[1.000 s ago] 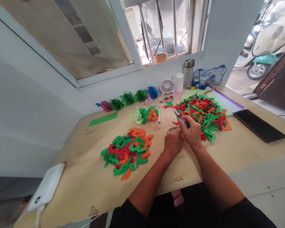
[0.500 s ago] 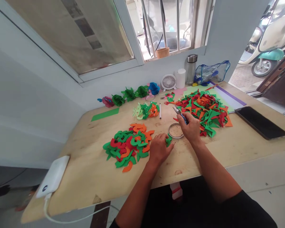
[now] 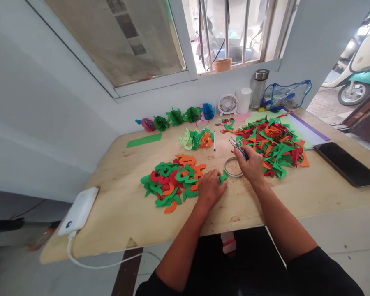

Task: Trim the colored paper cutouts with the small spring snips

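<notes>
My left hand (image 3: 211, 187) rests low over the table with its fingers closed around a small green paper piece (image 3: 223, 176), part of which shows at the fingertips. In my right hand (image 3: 251, 166) is a pair of small scissors (image 3: 239, 148) with dark blue handles, the blades pointing up and away to the left. A roll of tape (image 3: 227, 169) lies flat between the two hands. To the left of my left hand is a loose pile of curved paper cut-outs (image 3: 169, 181) in green, red and orange. Beyond my right hand spreads a heap of paper scraps (image 3: 274, 144).
A black phone (image 3: 348, 164) lies at the right, a white power bank (image 3: 79, 211) at the left edge with a cable. Along the wall stand paper flowers (image 3: 176, 117), a small fan (image 3: 227, 104) and a glass bottle (image 3: 258, 90). A pen (image 3: 214, 141) lies mid-table.
The view has turned a little, so the table's things sit farther right in the picture. Both hands stay near the tape roll, and the scissors' blades look slightly farther apart.
</notes>
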Demonstrator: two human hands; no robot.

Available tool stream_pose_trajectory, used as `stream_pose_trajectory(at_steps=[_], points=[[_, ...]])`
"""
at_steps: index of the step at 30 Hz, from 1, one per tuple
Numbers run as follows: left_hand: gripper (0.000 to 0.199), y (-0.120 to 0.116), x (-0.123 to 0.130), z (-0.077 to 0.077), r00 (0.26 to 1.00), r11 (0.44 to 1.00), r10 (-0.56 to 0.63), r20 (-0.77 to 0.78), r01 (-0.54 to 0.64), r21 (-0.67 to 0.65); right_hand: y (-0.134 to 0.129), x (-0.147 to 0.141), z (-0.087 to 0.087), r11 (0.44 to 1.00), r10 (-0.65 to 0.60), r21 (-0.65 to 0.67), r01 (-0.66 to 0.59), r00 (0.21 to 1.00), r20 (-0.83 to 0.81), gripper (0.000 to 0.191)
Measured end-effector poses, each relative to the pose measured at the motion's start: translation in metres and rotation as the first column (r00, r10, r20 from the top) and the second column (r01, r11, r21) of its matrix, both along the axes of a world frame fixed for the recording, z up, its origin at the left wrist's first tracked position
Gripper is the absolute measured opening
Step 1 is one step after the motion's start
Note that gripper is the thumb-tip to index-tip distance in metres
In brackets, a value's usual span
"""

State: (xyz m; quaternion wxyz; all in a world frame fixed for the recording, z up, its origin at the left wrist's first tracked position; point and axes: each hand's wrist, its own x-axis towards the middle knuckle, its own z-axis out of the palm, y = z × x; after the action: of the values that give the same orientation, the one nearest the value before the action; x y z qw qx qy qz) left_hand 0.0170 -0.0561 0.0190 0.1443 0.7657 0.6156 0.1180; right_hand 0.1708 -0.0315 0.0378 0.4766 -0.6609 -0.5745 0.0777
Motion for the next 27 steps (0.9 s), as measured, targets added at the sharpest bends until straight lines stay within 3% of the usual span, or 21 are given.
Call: stream_pose_trajectory(at_steps=[8, 17, 20, 23, 27], points=[[0.002, 0.015, 0.001, 0.002, 0.999, 0.996, -0.04, 0.032, 0.042, -0.082, 0.002, -0.002, -0.005, 0.999, 0.031, -0.026, -0.03, 0.997, 0.072, 0.042], [0.008, 0.016, -0.021, 0.004, 0.967, 0.992, 0.061, 0.246, -0.032, -0.119, -0.001, -0.008, -0.008, 1.0, 0.027, 0.004, -0.029, 0.975, 0.218, 0.041], [0.007, 0.02, -0.025, 0.008, 0.95, 0.99, 0.134, 0.281, -0.117, -0.077, -0.002, -0.01, -0.009, 0.999, 0.034, 0.019, -0.041, 0.965, 0.259, 0.041], [0.008, 0.026, -0.024, 0.012, 0.826, 0.982, 0.177, 0.535, -0.186, -0.037, -0.003, -0.013, -0.01, 0.998, 0.051, 0.031, -0.063, 0.954, 0.297, 0.04], [0.024, 0.04, -0.021, 0.015, 0.399, 0.975, 0.219, 0.89, -0.133, -0.181, -0.004, -0.016, -0.01, 0.992, 0.107, 0.025, -0.122, 0.937, 0.333, 0.04]])
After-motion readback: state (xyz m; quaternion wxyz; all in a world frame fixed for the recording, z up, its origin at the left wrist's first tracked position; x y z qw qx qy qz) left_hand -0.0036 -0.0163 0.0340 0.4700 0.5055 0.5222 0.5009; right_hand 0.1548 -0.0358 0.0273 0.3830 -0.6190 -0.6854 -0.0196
